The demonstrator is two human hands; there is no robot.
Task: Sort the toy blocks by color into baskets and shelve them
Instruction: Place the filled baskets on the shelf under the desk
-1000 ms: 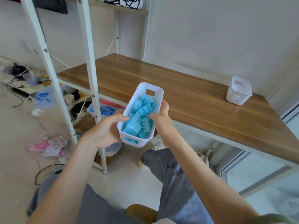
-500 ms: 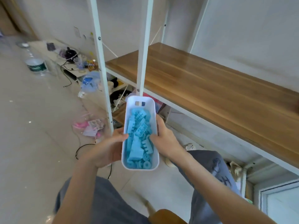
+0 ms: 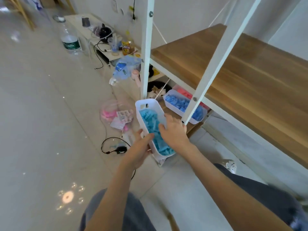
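My left hand (image 3: 139,151) and right hand (image 3: 174,132) are bare, and the forearms are bare down to the frame edge. Dark grey cloth covers my left leg (image 3: 103,212) and right leg (image 3: 266,195), plain and loose-looking; shorts or trousers, can't tell. White shoe (image 3: 231,165) with small dark specks past my right leg, blurred, no detail readable.

No legible text, green bottle label (image 3: 70,45) blurred, yellow packet (image 3: 126,45) print unreadable

Both hands, left (image 3: 139,151) and right (image 3: 173,130), grip white basket (image 3: 146,106) of light-blue blocks (image 3: 150,120) beside lower shelf's blue-block basket (image 3: 179,108).
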